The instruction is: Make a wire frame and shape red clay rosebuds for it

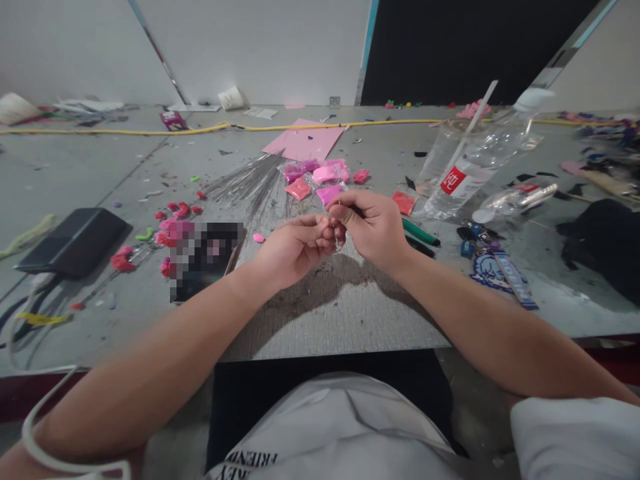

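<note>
My left hand (303, 247) and my right hand (373, 227) meet above the middle of the table. Both are closed, thumb against fingers, on a thin silvery piece that looks like wire; only tiny bits of it show between the fingertips. Just beyond them lie small bags of pink, purple and red clay (330, 171). A fan of thin metal wires (250, 183) spreads behind my left hand. Green-handled pliers (421, 233) are partly hidden by my right hand. A small pink lump (259, 238) rests left of my left hand.
A dark phone-like slab (215, 260), partly pixelated, lies left, beside red clay flowers (123, 259) and a black power bank (75, 240) with cables. On the right are a plastic cup (440, 157), water bottles (473, 173) and keys with a charm (495, 270). A yellow cord (300, 125) crosses behind.
</note>
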`<state>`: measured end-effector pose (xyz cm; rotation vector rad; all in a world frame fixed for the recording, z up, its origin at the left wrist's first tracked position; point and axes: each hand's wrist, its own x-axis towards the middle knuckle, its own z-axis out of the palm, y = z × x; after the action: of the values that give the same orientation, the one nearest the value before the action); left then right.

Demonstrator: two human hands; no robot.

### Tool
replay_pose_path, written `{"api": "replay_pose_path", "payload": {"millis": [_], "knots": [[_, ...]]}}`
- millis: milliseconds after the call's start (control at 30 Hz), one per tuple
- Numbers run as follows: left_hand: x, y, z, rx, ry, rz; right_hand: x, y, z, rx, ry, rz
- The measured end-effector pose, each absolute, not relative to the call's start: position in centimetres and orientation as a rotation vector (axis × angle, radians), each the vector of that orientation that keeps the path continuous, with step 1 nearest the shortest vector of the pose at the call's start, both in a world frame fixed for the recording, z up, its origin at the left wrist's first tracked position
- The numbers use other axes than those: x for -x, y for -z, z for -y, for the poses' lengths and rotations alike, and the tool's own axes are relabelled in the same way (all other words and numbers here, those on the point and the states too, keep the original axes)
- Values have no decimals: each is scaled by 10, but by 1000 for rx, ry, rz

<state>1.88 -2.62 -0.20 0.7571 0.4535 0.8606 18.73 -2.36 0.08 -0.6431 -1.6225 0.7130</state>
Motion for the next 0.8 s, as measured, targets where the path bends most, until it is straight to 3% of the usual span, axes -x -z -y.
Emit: {"api": "replay_pose_path", "payload": {"millis": [800], "knots": [[-19, 3, 26, -750, -864, -461, -185, -4, 26, 604, -915, 1551]]}}
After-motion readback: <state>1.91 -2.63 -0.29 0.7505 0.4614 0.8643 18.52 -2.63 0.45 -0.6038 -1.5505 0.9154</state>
